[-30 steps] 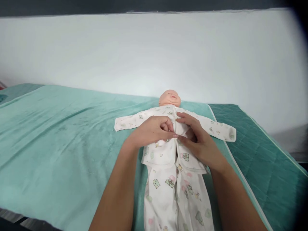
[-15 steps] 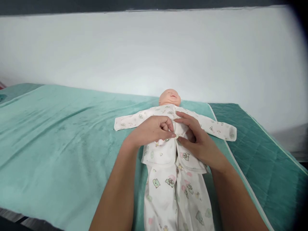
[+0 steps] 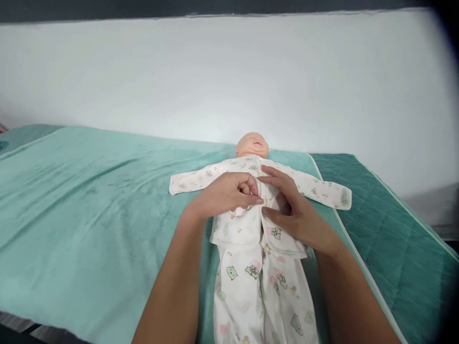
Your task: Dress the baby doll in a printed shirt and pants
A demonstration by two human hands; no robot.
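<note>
One bare left hand [image 3: 224, 193]: fingers curled inward, thumb stretched rightward onto the shirt front; cannot tell whether cloth is clamped between them.
Bare right hand [image 3: 301, 210]: thumb and forefinger apart, tips against the shirt.
Button: small, pale yellow button [image 3: 264, 202], between the thumb tips.
Shirt: white, long-sleeved cloth shirt with animal prints [image 3: 236, 231], under both hands, sleeves spread left and right, front parted below the thumbs.
Trousers: white printed cloth trousers [image 3: 236, 291], on the near side.
Doll: smooth pinkish baby doll [image 3: 252, 145], face up, head at the far end.
Bedding: light green plush sheet [image 3: 89, 215] beneath; dark green quilted cover [image 3: 387, 215] at right.
Wall: white [image 3: 215, 81], far side.
</note>
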